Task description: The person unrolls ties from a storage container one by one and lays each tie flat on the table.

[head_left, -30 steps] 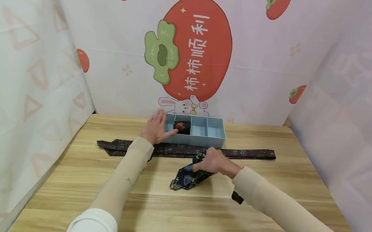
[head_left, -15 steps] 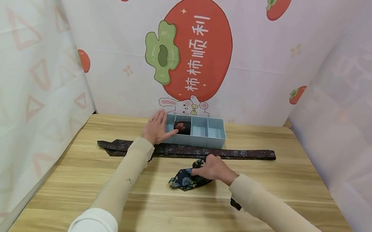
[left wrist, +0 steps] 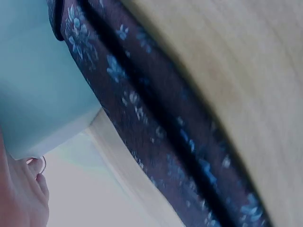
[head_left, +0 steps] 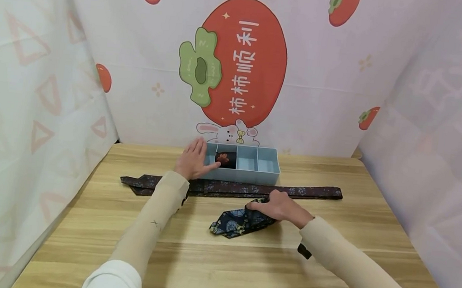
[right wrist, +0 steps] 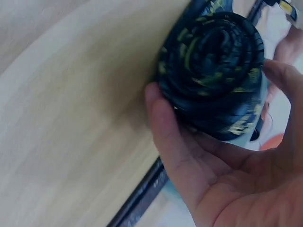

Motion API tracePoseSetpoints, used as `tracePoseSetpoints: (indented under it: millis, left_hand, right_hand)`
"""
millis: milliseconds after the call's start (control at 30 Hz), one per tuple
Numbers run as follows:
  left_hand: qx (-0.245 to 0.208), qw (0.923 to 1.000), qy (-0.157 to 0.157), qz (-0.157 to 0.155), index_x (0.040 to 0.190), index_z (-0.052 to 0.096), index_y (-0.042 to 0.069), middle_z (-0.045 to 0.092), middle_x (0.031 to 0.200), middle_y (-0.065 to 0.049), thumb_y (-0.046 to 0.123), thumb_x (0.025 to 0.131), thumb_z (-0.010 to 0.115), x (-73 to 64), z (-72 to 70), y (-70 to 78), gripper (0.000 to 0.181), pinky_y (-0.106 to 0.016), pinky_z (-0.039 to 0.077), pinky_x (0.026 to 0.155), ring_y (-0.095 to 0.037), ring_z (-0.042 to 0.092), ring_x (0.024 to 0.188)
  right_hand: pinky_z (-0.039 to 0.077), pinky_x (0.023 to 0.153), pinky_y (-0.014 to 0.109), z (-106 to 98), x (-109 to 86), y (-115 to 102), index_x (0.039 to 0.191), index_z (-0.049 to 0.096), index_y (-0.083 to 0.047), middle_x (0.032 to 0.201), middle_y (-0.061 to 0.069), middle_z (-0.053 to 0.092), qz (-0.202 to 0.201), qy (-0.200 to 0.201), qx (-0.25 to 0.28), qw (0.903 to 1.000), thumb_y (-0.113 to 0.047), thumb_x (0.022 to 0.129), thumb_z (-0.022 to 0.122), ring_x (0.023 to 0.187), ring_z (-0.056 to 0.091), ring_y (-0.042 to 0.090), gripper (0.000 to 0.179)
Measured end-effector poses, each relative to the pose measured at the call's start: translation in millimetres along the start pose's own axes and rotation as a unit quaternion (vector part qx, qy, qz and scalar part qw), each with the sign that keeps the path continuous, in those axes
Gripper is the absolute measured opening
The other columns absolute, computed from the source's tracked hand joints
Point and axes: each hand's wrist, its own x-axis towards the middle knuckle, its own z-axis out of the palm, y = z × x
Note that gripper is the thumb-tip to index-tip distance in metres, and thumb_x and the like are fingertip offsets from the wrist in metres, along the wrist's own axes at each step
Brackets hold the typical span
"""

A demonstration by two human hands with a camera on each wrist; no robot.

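Observation:
A dark navy necktie (head_left: pixel 234 221) with blue and yellow floral figures lies partly rolled up on the table. My right hand (head_left: pixel 279 206) grips its coil between thumb and fingers; the rolled spiral (right wrist: pixel 213 59) shows end-on in the right wrist view. The wide pointed end lies flat to the left of the hand. My left hand (head_left: pixel 193 159), fingers extended, rests on the left end of a light blue divided box (head_left: pixel 248 177). In the second compartment from the left sits a rolled black tie (head_left: pixel 226 159) with a red motif, near my left thumb.
A folded maroon necktie (head_left: pixel 305 192) with blue flowers stretches across the wooden table (head_left: pixel 218 272), just in front of the box. Behind the box hangs a white cloth (head_left: pixel 320 87) printed with persimmons. Cloth walls also stand on the left and right.
My right hand has shifted a little to the right along the navy necktie, and more of its flat end shows. The left hand stays on the box.

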Motion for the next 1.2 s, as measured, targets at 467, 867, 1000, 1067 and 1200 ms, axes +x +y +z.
tracePoseSetpoints:
  millis: [467, 867, 1000, 1067, 1200]
  left_hand:
    - [-0.055, 0.9891, 0.134, 0.025, 0.151, 0.043, -0.011, 0.051, 0.151, -0.029, 0.041, 0.105, 0.057, -51.1, -42.6, 6.2, 0.071, -0.054, 0.042, 0.120, -0.043, 0.050, 0.141]
    - [-0.316, 0.9465, -0.023, 0.064, 0.123, 0.064, 0.000, 0.070, 0.114, -0.016, 0.009, 0.097, 0.071, -107.8, -55.3, 70.1, 0.029, -0.035, 0.061, 0.089, -0.022, 0.070, 0.100]
    - [-0.363, 0.9261, -0.080, 0.064, 0.120, 0.065, 0.000, 0.070, 0.112, -0.015, 0.006, 0.096, 0.070, -115.2, -43.4, 88.0, 0.025, -0.031, 0.060, 0.087, -0.016, 0.068, 0.096]
    - [-0.379, 0.9178, -0.100, 0.066, 0.122, 0.065, -0.002, 0.070, 0.114, -0.016, 0.004, 0.096, 0.070, -117.5, -34.8, 95.2, 0.028, -0.032, 0.059, 0.088, -0.017, 0.068, 0.098]
    - [-0.403, 0.9041, -0.127, 0.066, 0.129, 0.061, -0.006, 0.067, 0.120, -0.019, 0.002, 0.093, 0.074, -119.2, -14.6, 105.6, 0.038, -0.035, 0.058, 0.092, -0.020, 0.065, 0.102]
  right_hand:
    - [0.023, 0.049, 0.025, -52.2, -24.5, 11.8, 0.056, 0.037, -0.022, 0.050, -0.010, 0.026, -0.141, 0.051, -0.018, 0.9885, -0.036, 0.099, 0.073, 0.046, 0.021, 0.008, 0.057]
    - [0.059, 0.076, 0.037, -77.0, -28.4, -19.7, 0.103, 0.075, 0.000, 0.087, 0.004, 0.073, -0.235, 0.039, -0.037, 0.9706, -0.019, 0.093, 0.080, 0.075, 0.064, 0.011, 0.022]
    - [0.061, 0.080, 0.037, -76.4, -25.9, -27.7, 0.107, 0.076, -0.001, 0.093, 0.006, 0.076, -0.243, 0.017, -0.043, 0.9690, -0.017, 0.092, 0.081, 0.081, 0.068, 0.011, 0.023]
    - [0.062, 0.081, 0.037, -74.1, -23.9, -30.7, 0.109, 0.076, 0.000, 0.095, 0.007, 0.076, -0.251, 0.003, -0.045, 0.9669, -0.015, 0.091, 0.081, 0.083, 0.069, 0.011, 0.024]
    - [0.063, 0.082, 0.036, -65.9, -19.5, -35.9, 0.111, 0.076, 0.001, 0.095, 0.007, 0.077, -0.267, -0.019, -0.055, 0.9619, -0.015, 0.091, 0.082, 0.083, 0.071, 0.011, 0.027]
